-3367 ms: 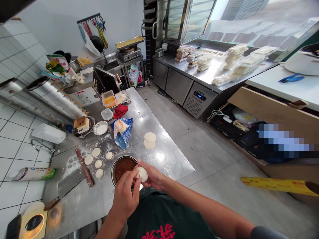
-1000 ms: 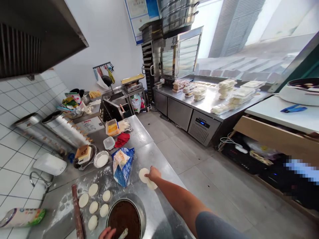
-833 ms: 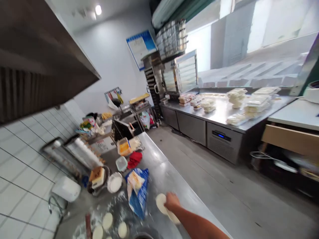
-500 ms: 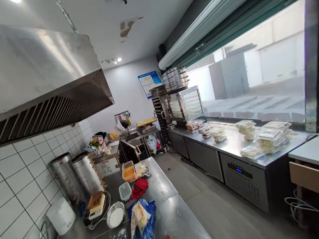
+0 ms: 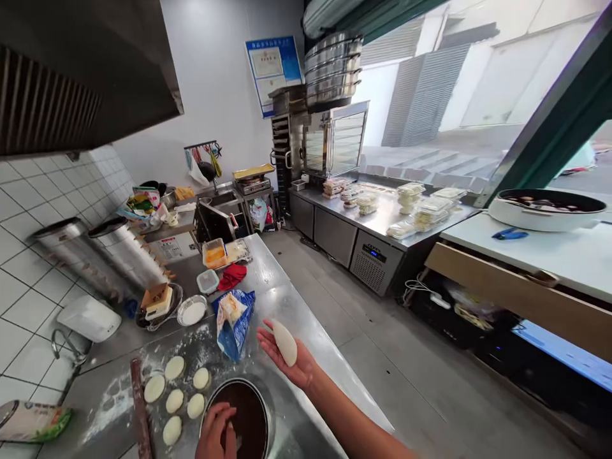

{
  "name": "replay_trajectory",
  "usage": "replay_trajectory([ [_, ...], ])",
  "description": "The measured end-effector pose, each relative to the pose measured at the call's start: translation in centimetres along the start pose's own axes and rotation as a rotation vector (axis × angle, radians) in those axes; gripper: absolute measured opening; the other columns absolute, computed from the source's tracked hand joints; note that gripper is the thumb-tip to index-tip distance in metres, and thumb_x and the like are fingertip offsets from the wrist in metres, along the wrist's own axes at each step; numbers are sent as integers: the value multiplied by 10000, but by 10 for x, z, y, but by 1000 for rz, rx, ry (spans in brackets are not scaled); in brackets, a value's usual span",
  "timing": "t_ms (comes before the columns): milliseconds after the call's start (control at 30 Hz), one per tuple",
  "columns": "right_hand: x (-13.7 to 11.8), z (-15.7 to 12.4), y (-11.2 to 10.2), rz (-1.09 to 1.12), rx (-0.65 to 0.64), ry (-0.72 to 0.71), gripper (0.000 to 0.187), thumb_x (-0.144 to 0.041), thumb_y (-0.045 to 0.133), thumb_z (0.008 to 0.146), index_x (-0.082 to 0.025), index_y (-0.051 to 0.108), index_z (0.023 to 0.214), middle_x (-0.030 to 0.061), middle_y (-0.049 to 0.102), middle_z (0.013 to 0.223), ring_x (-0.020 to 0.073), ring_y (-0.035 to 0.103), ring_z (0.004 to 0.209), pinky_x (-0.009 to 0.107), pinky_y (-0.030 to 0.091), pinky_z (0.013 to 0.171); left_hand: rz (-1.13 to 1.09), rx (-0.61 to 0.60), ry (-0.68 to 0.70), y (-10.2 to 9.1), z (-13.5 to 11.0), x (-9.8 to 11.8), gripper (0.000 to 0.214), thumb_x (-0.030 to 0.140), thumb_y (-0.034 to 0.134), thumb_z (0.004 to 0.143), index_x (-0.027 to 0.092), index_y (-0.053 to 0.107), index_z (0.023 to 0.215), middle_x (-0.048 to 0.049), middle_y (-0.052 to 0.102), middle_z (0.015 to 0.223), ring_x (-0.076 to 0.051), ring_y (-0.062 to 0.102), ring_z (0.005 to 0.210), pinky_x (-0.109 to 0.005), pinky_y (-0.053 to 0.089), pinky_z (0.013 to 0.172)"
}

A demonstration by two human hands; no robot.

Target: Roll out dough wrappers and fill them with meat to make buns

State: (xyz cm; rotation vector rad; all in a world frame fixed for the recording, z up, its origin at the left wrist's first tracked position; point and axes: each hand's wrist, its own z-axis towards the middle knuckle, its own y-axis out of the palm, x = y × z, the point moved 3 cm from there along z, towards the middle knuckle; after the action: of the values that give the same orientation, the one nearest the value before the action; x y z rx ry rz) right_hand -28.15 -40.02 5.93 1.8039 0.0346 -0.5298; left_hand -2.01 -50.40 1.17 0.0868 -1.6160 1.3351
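My right hand is palm up above the front part of the steel counter, cradling a pale, flattened dough wrapper. Over the left side of a round metal pot is my left hand, its fingers bent and drawn together; whatever they grip is hard to make out. Dark brown filling lies inside the pot. Left of the pot are several round dough discs on the floured steel. A dark wooden rolling pin lies beside them.
A blue plastic bag, a bowl of white powder, a red cloth and a lidded container stand farther along. Steel cylinders line the tiled wall. Packed boxes sit on the opposite counter; a large white-rimmed pan is right.
The view has swung down and to the right. Both my hands, the wrapper, the pot, the dough discs and the rolling pin have come into sight.
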Motion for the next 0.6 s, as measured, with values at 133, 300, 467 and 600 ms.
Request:
replay_trajectory([
  [133, 33, -15, -4, -265, 287, -135, 595, -331, 859, 767, -208, 628, 1302, 70, 758, 1128, 202, 728, 903, 315, 575, 787, -240, -111, -159, -2, 5, 14, 541, 656, 542, 863, 236, 774, 1114, -116, 759, 1216, -322, 710, 1152, -483, 596, 1020],
  [300, 65, -23, 15, -312, 188, -108, 540, -482, 840, 781, -226, 673, 1226, 68, 757, 1095, 235, 706, 901, 356, 555, 798, -698, -274, -352, 4, 20, 55, 649, 677, 593, 881, 161, 680, 1264, -144, 778, 1124, -278, 760, 975, -423, 638, 880],
  [467, 66, -31, 38, -208, 45, -8, 552, -378, 835, 801, -197, 670, 1295, 116, 702, 1313, 262, 677, 1134, 400, 502, 1020, -505, -199, -301, -13, 39, 69, 586, 609, 716, 824, 183, 676, 1224, -114, 776, 1107, -241, 744, 959, -373, 605, 900],
  [600, 66, -38, 45, -306, -78, 60, 609, -269, 852, 746, -217, 670, 1325, 103, 705, 1312, 269, 677, 1145, 405, 511, 996, -544, -269, -298, -25, 36, 74, 514, 611, 689, 845, 175, 705, 1118, -115, 784, 1116, -237, 748, 919, -328, 604, 817],
])
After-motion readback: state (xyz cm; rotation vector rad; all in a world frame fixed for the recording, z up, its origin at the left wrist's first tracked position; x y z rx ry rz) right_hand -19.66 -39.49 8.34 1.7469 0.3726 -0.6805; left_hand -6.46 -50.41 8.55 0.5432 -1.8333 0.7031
